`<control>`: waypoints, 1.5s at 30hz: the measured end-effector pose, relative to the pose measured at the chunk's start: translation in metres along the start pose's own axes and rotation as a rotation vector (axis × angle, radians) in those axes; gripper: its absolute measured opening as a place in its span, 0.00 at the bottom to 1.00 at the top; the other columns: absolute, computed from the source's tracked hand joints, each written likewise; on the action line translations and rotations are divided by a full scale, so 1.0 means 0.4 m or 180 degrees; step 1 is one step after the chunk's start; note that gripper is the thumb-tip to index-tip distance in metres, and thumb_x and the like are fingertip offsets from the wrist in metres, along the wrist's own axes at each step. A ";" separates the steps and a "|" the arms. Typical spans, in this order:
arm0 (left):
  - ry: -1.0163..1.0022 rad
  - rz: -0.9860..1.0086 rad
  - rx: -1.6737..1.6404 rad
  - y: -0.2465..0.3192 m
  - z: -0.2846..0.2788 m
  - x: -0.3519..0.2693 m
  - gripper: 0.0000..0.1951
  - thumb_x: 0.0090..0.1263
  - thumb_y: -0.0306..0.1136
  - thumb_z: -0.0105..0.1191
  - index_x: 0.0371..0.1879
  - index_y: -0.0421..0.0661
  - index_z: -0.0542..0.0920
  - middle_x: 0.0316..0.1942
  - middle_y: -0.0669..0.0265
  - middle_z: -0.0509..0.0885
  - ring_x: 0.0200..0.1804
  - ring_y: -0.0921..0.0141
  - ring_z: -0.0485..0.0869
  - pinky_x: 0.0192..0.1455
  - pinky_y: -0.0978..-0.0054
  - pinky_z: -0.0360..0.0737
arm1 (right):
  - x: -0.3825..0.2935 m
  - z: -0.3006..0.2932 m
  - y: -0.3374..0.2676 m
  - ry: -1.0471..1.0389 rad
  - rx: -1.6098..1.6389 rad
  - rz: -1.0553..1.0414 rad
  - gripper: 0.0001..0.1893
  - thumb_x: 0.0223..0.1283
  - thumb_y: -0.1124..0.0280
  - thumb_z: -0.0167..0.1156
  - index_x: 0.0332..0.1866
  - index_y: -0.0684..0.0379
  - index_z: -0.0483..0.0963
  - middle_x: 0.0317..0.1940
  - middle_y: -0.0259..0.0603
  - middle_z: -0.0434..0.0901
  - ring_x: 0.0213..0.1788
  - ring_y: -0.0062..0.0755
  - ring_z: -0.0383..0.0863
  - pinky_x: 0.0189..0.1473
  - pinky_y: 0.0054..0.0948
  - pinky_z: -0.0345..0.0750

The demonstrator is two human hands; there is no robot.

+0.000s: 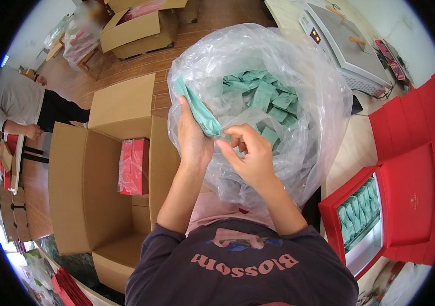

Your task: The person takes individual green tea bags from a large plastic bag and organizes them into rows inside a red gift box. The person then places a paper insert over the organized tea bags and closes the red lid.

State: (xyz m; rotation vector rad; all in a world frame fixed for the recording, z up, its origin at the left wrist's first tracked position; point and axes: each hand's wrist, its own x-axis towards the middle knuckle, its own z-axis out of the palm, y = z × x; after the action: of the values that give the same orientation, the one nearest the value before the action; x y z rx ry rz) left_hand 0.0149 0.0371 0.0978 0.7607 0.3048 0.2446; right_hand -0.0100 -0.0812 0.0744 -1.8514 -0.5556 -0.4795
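Observation:
Over a large clear plastic bag [328,95], my left hand [194,141] grips one or more mint-green sachets [198,107], seen edge-on. Beside their lower end is my right hand [250,153], thumb and forefinger apart with nothing visible between them. Many loose green sachets [265,95] lie inside the bag. To the right, an open red gift box [370,225] holds a row of upright green sachets [358,210]; a pale stretch of its inside shows next to the row.
At left stands an open cardboard carton [68,183] holding a plastic-wrapped red box [135,166]. A sealing machine [347,49] and red boxes [401,122] occupy the right side. Another person [22,99] stands at far left. A second carton [137,34] sits on the floor behind.

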 end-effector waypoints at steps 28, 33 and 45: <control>-0.1059 -0.0366 -0.0265 -0.076 -0.011 -0.038 0.34 0.76 0.59 0.29 0.68 0.42 0.61 0.53 0.59 0.76 0.54 0.64 0.76 0.60 0.66 0.72 | -0.035 -0.035 0.082 0.0100 0.3460 0.2011 0.10 0.67 0.65 0.58 0.45 0.59 0.70 0.28 0.34 0.76 0.25 0.20 0.74 0.25 0.22 0.69; -0.0583 -0.0180 0.0392 -0.096 -0.044 -0.003 0.26 0.76 0.58 0.33 0.51 0.44 0.69 0.39 0.62 0.76 0.41 0.69 0.77 0.50 0.68 0.76 | -0.059 -0.014 0.099 -0.0650 0.4324 0.2810 0.11 0.71 0.61 0.51 0.45 0.59 0.67 0.29 0.36 0.77 0.25 0.23 0.76 0.23 0.22 0.70; 0.0361 0.0402 0.0326 -0.071 -0.036 -0.007 0.19 0.78 0.51 0.38 0.27 0.51 0.63 0.24 0.74 0.63 0.26 0.78 0.61 0.31 0.79 0.63 | -0.090 0.021 0.043 0.0439 0.0222 -0.0042 0.10 0.50 0.81 0.65 0.37 0.62 0.74 0.24 0.40 0.76 0.20 0.32 0.75 0.22 0.27 0.72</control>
State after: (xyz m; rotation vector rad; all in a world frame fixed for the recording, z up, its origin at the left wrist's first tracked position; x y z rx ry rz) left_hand 0.0101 0.0255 0.0686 0.8703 0.3794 0.3946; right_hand -0.0284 -0.0838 0.0381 -1.7347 -0.4855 -0.5846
